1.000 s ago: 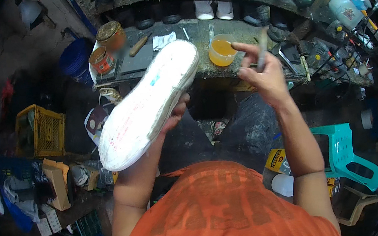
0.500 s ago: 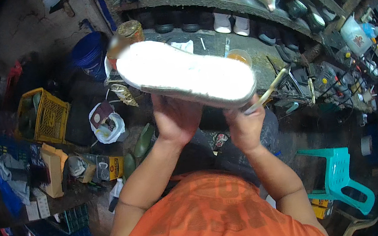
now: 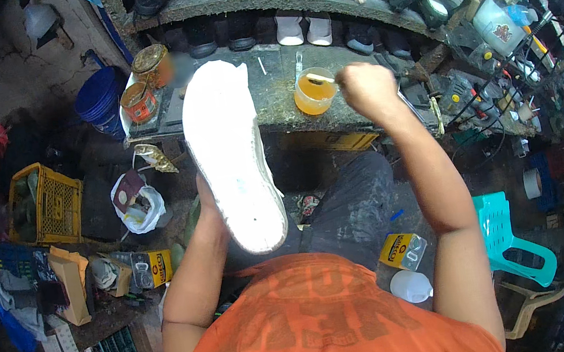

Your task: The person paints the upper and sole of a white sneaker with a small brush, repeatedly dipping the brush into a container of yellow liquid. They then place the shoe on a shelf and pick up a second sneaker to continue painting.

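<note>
Now the stick [image 3: 321, 78], likely a brush, has reached the cup [image 3: 308, 105].

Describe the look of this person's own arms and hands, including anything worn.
The arms are bare, with no watch or bracelet showing. The right hand wears no glove; the left hand is mostly hidden, with no glove visible. An orange shirt with large dark lettering is worn.

My head-worn fisheye looks down, my shirt [image 3: 327, 327] near at six o'clock. The bench [image 3: 274, 95] lies farther, toward twelve.
</note>
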A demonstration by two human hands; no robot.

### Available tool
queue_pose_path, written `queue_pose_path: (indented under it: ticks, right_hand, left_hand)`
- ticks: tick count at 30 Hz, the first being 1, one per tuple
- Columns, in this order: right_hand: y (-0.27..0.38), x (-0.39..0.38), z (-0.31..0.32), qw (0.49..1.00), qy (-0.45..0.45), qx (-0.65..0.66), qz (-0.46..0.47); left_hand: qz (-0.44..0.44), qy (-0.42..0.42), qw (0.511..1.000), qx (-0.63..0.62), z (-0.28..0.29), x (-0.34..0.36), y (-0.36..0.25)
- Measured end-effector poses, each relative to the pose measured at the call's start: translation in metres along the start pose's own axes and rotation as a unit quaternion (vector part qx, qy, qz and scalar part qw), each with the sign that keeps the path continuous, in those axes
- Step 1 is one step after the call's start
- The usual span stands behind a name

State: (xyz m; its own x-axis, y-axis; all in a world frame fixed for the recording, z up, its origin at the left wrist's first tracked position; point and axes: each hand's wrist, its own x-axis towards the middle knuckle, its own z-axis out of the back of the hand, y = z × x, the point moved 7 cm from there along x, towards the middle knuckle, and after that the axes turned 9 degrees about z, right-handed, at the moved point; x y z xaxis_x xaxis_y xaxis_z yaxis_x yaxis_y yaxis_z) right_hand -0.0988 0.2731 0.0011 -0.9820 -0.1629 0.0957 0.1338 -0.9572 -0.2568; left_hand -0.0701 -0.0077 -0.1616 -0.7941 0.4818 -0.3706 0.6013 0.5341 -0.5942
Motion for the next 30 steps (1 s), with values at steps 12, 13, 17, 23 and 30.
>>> queue_pose_path:
  ticks: [12,13,17,23,30]
  right_hand:
    - [-0.043,-0.030,-0.050,0.946,-0.050,0.313,-0.068]
    - [-0.043,-0.030,-0.050,0.922,-0.068,0.374,-0.071]
    - [-0.018,-0.041,-0.039,0.830,0.052,0.554,-0.051]
    - [0.025,-0.056,0.047,0.841,-0.138,0.499,0.160]
    - [0.036,-0.061,0.051,0.863,-0.341,0.348,0.133]
  left_hand:
    - [0.035,-0.051,0.998,0.024,-0.003,-0.007,0.011]
    - [0.033,-0.044,0.998,0.032,-0.004,-0.006,0.013]
    - [0.021,-0.025,0.998,0.062,-0.007,-0.004,0.017]
    - [-0.003,0.008,0.993,0.118,-0.021,0.002,0.025]
    - [-0.035,0.059,0.996,0.062,-0.039,-0.009,0.024]
